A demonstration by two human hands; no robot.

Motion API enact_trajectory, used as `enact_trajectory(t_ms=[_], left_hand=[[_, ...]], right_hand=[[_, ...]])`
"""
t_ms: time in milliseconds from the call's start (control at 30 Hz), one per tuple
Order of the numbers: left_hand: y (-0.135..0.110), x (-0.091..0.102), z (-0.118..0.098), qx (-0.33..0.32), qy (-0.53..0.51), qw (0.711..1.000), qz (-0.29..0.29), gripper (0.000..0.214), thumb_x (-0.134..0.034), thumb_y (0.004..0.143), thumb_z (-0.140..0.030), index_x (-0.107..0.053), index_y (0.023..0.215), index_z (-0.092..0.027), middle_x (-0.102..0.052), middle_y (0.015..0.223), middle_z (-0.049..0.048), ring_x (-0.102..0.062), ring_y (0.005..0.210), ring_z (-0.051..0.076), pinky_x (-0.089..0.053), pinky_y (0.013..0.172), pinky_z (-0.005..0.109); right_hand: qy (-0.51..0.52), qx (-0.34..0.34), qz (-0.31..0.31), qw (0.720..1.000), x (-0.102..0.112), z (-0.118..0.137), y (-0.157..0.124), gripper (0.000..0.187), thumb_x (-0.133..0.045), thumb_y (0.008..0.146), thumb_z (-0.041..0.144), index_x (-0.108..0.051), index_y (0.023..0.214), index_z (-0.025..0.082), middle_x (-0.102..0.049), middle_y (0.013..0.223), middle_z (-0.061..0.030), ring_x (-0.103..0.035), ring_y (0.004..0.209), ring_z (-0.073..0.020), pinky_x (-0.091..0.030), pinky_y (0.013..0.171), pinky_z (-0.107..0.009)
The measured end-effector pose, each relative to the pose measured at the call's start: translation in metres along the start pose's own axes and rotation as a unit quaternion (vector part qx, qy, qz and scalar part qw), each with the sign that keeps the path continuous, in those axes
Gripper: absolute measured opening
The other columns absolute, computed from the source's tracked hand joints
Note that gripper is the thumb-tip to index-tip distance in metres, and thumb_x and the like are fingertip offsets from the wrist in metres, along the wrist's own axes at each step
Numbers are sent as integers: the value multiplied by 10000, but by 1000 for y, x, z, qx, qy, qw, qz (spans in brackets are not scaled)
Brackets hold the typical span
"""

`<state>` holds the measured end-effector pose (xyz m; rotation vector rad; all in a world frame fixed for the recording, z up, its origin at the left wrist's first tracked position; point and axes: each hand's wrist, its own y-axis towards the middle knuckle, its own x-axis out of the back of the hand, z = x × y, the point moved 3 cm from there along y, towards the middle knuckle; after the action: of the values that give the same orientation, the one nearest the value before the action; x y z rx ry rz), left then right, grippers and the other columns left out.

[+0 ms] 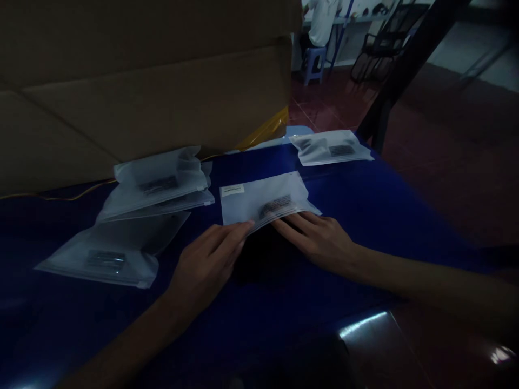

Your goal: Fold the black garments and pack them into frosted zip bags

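Note:
A frosted zip bag [251,201] with a small white label at its upper left and dark print lies in front of me on the blue table. My left hand [208,259] pinches its near edge at the left, thumb and fingers together. My right hand [314,237] is at the right part of the same edge, its fingertips reaching at the bag's zip side near the dark print. Whether those fingers are inside the bag or under its film is hard to tell in the dim light.
Several similar zip bags [162,167] lie overlapping at the left. Another zip bag [316,148] lies at the far right of the blue table [385,216]. A large cardboard box [162,97] stands behind. Beyond it, a person [322,21] sits on a blue stool [314,62] near a black chair [379,46].

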<state>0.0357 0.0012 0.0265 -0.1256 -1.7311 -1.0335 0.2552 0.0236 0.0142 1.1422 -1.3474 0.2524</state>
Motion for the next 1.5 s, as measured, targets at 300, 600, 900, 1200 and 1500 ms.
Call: enact_trajectory(t_ms=[300, 600, 900, 1200, 1500], left_hand=[[-1, -4, 10, 35, -37, 999, -13, 161, -678, 970, -135, -698, 1119, -192, -769, 1085, 37, -731, 1013, 205, -626, 848, 343], [2, -3, 7, 19, -99, 995, -26, 152, -696, 936, -92, -729, 1037, -202, -782, 997, 10, -762, 906, 158, -652, 808, 290], [3, 3, -1, 13, -64, 998, -7, 116, -671, 955, -94, -717, 1028, -172, -779, 989, 19, -758, 858, 141, -630, 748, 243], [-2, -4, -6, -11, -85, 996, -1, 104, -651, 966, -102, -718, 976, -181, -765, 940, -4, -743, 788, 106, -618, 679, 195], [0, -1, -5, -16, -84, 996, -9, 78, -673, 958, -103, -694, 952, -178, -765, 923, 4, -746, 791, 109, -620, 694, 197]], right_hand=[[-21, -16, -2, 1000, 2, 2, -4, 452, -463, 994, 19, -526, 1438, 67, -710, 1293, -182, -748, 1028, -216, -587, 548, -205], [67, -3, 45, 997, 0, -1, -2, 651, -704, 819, 148, -534, 1445, 91, -654, 1374, -195, -677, 1119, -290, -609, 587, -275], [11, -4, -62, 998, 5, 0, -5, 415, -526, 989, 23, -587, 1393, 103, -733, 1253, -139, -733, 1005, -193, -546, 539, -195], [-67, -17, -37, 997, -4, 1, -5, 306, -591, 959, 49, -747, 1197, 158, -795, 1059, -73, -708, 909, -179, -540, 640, -233], [44, 109, -22, 993, -1, -7, -3, 388, -520, 994, 79, -627, 1366, 73, -716, 1286, -166, -637, 1206, -253, -591, 847, -312]])
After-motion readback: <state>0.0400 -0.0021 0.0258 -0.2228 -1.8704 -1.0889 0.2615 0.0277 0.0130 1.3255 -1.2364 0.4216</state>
